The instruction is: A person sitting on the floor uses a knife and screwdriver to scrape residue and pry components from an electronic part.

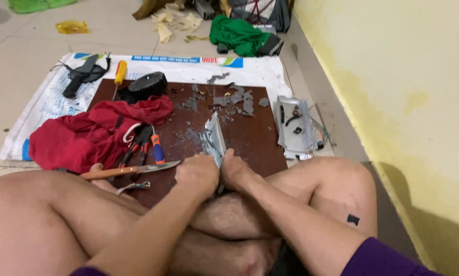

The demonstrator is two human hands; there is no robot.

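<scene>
I sit cross-legged on the floor with both hands together at the near edge of a dark brown board. My left hand and my right hand are both closed on a thin grey metal piece that stands up between them and juts away from me. A knife with a wooden handle lies just left of my left hand. Pliers with red and blue-orange handles lie beside it.
A red cloth covers the board's left side. Grey fragments, a black round part, a yellow-handled screwdriver and a black tool lie further off. A clear plastic tray sits at right by the yellow wall.
</scene>
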